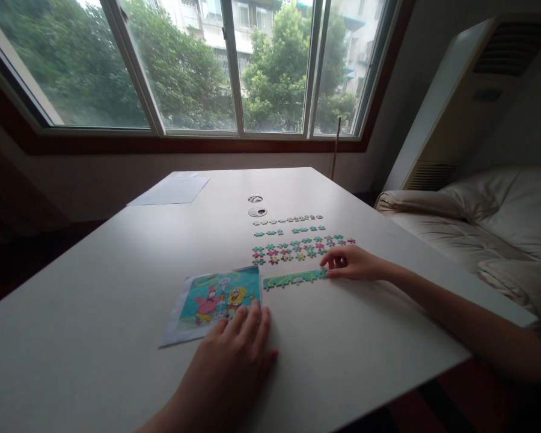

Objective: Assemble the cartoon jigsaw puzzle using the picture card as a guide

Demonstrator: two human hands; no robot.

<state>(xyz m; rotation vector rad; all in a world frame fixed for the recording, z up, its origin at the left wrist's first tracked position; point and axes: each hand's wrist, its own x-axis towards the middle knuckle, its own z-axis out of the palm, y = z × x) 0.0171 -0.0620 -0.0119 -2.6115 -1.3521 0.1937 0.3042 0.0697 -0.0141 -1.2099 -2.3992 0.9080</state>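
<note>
My left hand lies with fingers stretched out over the lower right corner of a cartoon picture sheet. That sheet shows a pink starfish and a yellow sponge figure on teal. To its right is a joined strip of jigsaw pieces, teal and yellow-green. At the strip's right end my right hand has its thumb and fingers closed on a teal puzzle piece, partly hidden by the fingertips. Loose puzzle pieces lie in several rows just beyond the strip, teal, pink and yellow, with paler ones farthest off.
Two small round items lie behind the rows. A white paper sheet rests at the far left of the white table. A cream sofa stands at the right, and a window is beyond the table.
</note>
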